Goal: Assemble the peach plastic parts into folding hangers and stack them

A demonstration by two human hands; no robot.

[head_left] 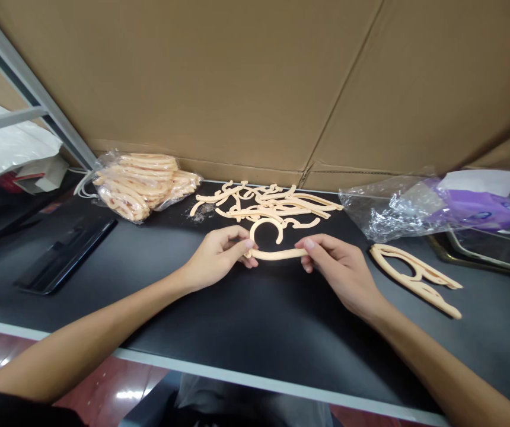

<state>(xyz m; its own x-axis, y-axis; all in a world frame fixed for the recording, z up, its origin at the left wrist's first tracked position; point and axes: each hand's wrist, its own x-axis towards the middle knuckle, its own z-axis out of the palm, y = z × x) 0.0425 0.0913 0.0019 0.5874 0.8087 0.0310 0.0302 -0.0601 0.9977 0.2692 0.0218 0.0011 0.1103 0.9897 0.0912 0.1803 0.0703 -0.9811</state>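
Above the black table, a cream plastic folding hanger piece [277, 255] is stretched between my hands, with a curved hook [267, 220] rising from its left end. My left hand [222, 252] pinches the joint where hook and arm meet. At the arm's other end, my right hand [332, 261] grips the tip between thumb and fingers. Just beyond lies a loose pile of cream hanger parts [277, 204], hooks and arms mixed. To the right of my right hand rests a folded cream hanger [415, 279], flat on the table.
A clear bag of cream hanger parts [134, 184] sits at the back left. A dark flat case [68, 255] lies on the left. Clear plastic wrap [383, 207] and a purple package [481, 207] occupy the right back. Cardboard [237, 77] walls the rear.
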